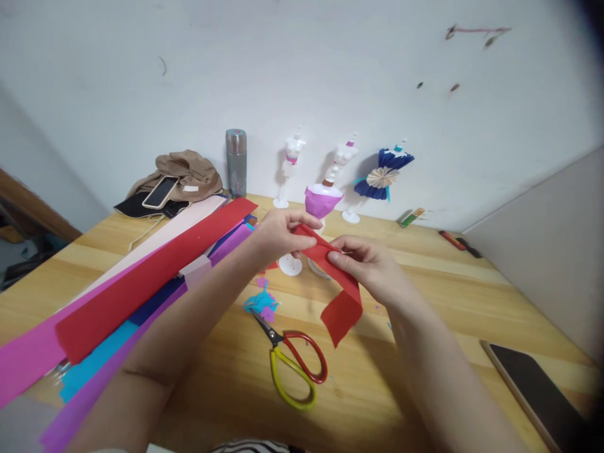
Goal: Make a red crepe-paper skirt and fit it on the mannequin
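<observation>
A strip of red crepe paper point(342, 311) stretches between my two hands above the table, its loose end hanging down and curling toward me. My left hand point(283, 233) pinches its far left end, and my right hand point(361, 258) grips it further along with the thumb on top. Just beyond my hands, a small white mannequin wears a purple paper piece point(323, 200). Below them lie scissors point(285, 362) with one red and one yellow handle, blades resting by blue and purple paper scraps point(264, 302).
Long folded crepe sheets, a red one point(155, 277) on top, cover the left side. Behind stand a thermos point(236, 162), more mannequins, one in a navy paper dress point(384, 176), and a glue stick point(412, 218). A phone point(538, 390) lies at right, another point(161, 191) on a brown cloth bag point(189, 170).
</observation>
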A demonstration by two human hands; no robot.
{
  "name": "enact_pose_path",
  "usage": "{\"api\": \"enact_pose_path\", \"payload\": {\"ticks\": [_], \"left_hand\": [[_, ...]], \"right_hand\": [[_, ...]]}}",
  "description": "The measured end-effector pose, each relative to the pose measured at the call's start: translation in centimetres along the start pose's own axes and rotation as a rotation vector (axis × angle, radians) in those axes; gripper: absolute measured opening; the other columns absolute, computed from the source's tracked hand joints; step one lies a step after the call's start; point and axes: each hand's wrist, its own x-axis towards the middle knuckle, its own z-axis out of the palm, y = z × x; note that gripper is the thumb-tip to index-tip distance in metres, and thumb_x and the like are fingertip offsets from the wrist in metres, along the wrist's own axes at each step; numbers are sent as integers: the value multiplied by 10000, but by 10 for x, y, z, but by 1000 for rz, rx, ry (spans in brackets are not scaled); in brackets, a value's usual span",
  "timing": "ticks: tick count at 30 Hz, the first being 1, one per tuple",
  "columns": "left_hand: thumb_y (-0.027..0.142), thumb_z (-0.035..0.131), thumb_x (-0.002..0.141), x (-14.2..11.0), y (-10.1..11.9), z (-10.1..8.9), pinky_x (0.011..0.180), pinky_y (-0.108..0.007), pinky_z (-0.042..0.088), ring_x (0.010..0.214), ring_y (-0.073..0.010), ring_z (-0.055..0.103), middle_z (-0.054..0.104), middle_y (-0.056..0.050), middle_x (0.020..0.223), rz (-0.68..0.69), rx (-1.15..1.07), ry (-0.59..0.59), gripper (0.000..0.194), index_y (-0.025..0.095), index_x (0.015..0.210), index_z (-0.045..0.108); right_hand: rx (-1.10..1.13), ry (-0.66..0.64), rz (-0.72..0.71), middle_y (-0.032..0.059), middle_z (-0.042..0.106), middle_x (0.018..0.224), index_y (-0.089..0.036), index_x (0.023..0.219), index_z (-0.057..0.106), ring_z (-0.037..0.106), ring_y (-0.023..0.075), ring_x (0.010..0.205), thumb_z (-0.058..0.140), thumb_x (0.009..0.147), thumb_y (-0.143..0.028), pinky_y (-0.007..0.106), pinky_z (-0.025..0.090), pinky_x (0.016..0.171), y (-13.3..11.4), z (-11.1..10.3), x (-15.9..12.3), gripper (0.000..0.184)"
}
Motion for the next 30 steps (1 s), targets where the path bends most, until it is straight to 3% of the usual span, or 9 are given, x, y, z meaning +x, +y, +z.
{"api": "enact_pose_path", "payload": {"ticks": [5, 8, 12, 17, 21, 27, 30], "left_hand": [[73, 685, 662, 8, -1, -21, 475, -169, 456, 505, -67, 555, 647, 8, 615, 33, 27, 74, 113, 115, 767, 687], [122, 686, 714, 9, 0, -33, 489, -171, 444, 517, -70, 550, 626, 2, 583, 35, 68, 54, 17, 112, 701, 683], [158, 666, 767, 10, -1, -42, 518, -184, 443, 536, -70, 536, 613, 1, 602, 2, 146, -11, 117, 120, 657, 673], [164, 640, 797, 17, -9, -45, 525, -187, 416, 533, -63, 504, 570, 17, 585, 43, 149, 20, 150, 121, 655, 658], [167, 661, 769, 24, -16, -46, 513, -197, 358, 524, -62, 463, 532, 29, 550, 121, 178, -27, 153, 125, 624, 633], [128, 670, 736, 28, -20, -44, 543, -221, 357, 562, -73, 462, 538, 27, 577, 187, 236, 113, 152, 132, 598, 606], [123, 653, 766, 28, -20, -42, 568, -215, 375, 579, -64, 468, 564, 28, 606, 180, 232, 127, 132, 121, 636, 632]], "right_hand": [[-42, 79, 5, -1, 688, 670, -207, 775, 692, 596, 144, 553, 760, 699, -378, 259, 447, 507, 6, -7, 8, 199], [-126, 190, -37, 3, 694, 665, -202, 765, 704, 587, 146, 564, 749, 706, -367, 265, 432, 522, 8, -13, 14, 181], [-279, 243, -133, 8, 693, 685, -212, 738, 711, 595, 163, 631, 686, 760, -365, 294, 438, 599, 7, -20, 21, 156], [-420, 198, -243, 29, 669, 738, -204, 748, 692, 585, 180, 720, 654, 787, -337, 318, 428, 669, 4, -27, 27, 143], [-438, 141, -247, 36, 680, 788, -212, 765, 675, 597, 188, 761, 645, 807, -331, 330, 433, 708, 7, -31, 28, 130], [-457, 221, -300, 42, 707, 853, -227, 810, 695, 628, 198, 827, 627, 822, -298, 342, 464, 776, 14, -29, 32, 99], [-470, 249, -325, 50, 717, 853, -217, 804, 700, 641, 197, 826, 614, 823, -269, 334, 473, 772, 16, -25, 34, 102]]}}
